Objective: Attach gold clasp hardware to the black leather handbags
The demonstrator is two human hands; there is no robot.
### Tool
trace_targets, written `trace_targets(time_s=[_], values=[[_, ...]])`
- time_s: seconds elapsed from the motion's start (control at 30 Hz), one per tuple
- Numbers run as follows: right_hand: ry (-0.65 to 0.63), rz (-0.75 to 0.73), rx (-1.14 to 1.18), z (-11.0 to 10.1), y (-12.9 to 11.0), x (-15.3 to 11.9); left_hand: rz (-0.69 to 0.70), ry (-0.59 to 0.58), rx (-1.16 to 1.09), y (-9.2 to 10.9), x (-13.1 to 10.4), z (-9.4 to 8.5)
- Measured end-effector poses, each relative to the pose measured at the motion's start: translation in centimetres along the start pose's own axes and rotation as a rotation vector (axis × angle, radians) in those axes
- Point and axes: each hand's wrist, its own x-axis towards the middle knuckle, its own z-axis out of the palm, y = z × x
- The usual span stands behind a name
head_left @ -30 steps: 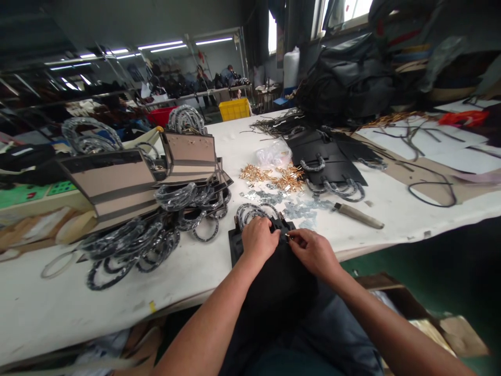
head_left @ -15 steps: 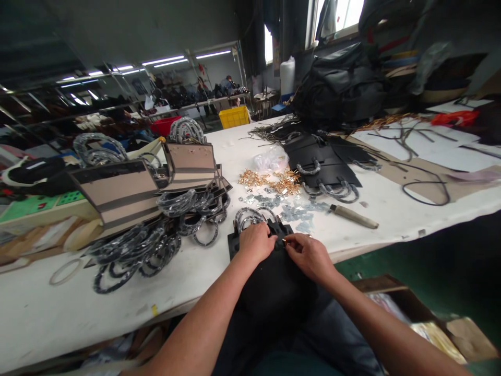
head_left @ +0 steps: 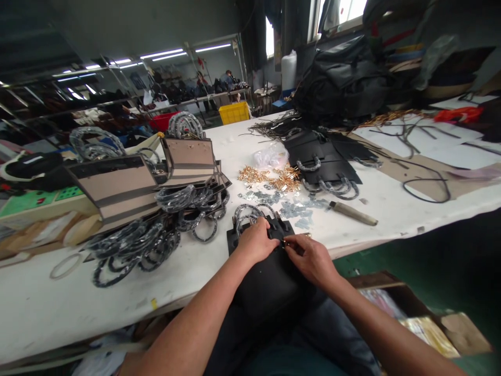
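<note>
One smooth black bag (head_left: 270,284), reaching toward six o'clock, is gripped by the left hand (head_left: 256,241) while the right hand (head_left: 311,258) pinches one tiny golden fitting (head_left: 284,242); beyond lie one flat-handled tool (head_left: 354,213) at two, two spiky golden heaps (head_left: 285,178) at twelve, one yellow crate (head_left: 234,113) at eleven.

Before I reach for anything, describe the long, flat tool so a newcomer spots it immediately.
On the white table, find the gold pieces. Nearer the front edge, right of the thin silvery plates, lies the tool. It is one straight, greyish bar with a dark tip, unlike the small plates and curved, wrapped handles nearby.
</note>
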Motion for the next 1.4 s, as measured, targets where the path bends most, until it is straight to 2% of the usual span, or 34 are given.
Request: trace_targets(time_s=[0.13, 0.4, 0.53, 0.63, 0.83, 1.1, 1.23, 1.4], values=[[0.010, -0.008, -0.002, -0.3, -0.5, 0.0, 0.027, -0.001, -0.102, -0.1, -0.3, -0.1], [0.036, -0.062, -0.087, -1.3, -2.0, 0.5, 0.163, 0.096, -0.412, 0.3, -1.1, -0.2], [0.025, -0.059, -0.124, -1.5, -2.6, 0.8, 0.195, 0.122, -0.443, 0.5, -1.5, -0.4], [-0.030, -0.035, -0.154, -2.0, -3.3, 1.2, 0.216, 0.128, -0.457, 0.6, -1.8, -0.6], [-0.120, -0.080, -0.344, -3.0, -4.9, 2.3, 0.237, 0.157, -0.480, 0.3, -1.9, -0.7], [-0.192, -0.138, -0.380, -3.0, -4.4, 2.9, 0.248, 0.158, -0.523, 0.3, -2.0, -0.7], [-0.229, -0.119, -0.322, -3.8, -4.6, 3.5, 0.271, 0.153, -0.435, 0.9, -2.3, -1.6], [-0.275, 0.045, -0.040, -4.5, -5.3, 4.3, 0.349, 0.154, -0.375, 1.0, -2.6, -2.6]])
